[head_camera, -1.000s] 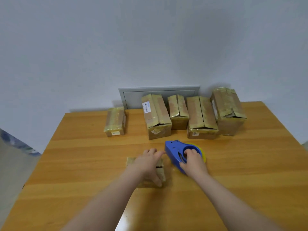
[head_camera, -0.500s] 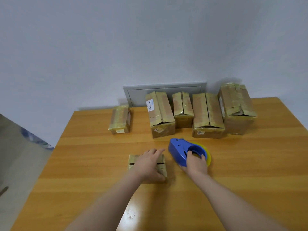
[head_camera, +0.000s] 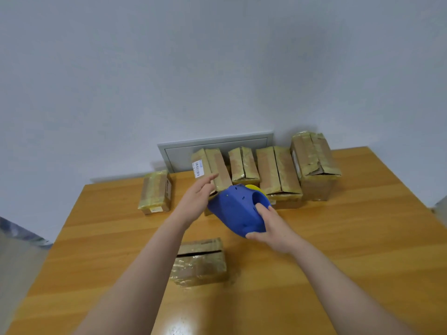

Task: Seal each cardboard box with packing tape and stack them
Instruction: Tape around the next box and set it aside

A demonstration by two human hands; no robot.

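A small cardboard box with a dark slit between its top flaps lies on the wooden table near me. My right hand grips a blue tape dispenser with a yellow roll, lifted above the table over the box's far side. My left hand hovers with straight fingers just left of the dispenser's front end; contact with it is unclear. Several taped boxes stand in a row at the back, the tallest on the right, and one smaller box sits apart at the left.
A grey wall panel sits behind the row of boxes. The table's left edge drops to the floor. Bare wood lies to the right and in front of the small box.
My right hand has lifted the dispenser off the table and tilted it. My left hand left the small box and rose beside the dispenser. The view tilted upward.
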